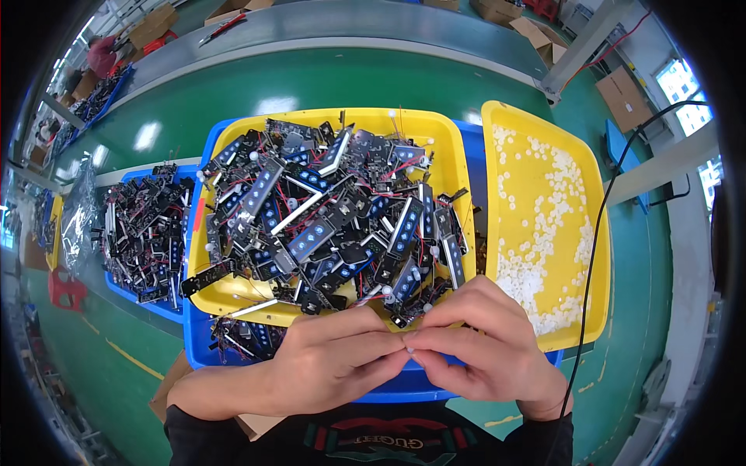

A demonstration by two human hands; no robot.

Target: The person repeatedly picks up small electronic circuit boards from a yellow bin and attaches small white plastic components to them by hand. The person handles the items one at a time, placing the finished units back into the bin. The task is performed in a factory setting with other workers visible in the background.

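Note:
My left hand and my right hand meet fingertip to fingertip at the near edge of the yellow tray. Both are closed in a pinch. A tiny white piece shows between the fingertips, mostly covered by them, so its exact kind cannot be made out. Just beyond my fingers, small black circuit boards with red and black wires, white strips and blue-patterned faces lie heaped in the tray. Some wires end in white round knobs.
To the right, a second yellow tray holds many small white plastic pieces. Blue bins sit under the trays and at left, with more boards. A black cable hangs at right. A grey bench runs across the back.

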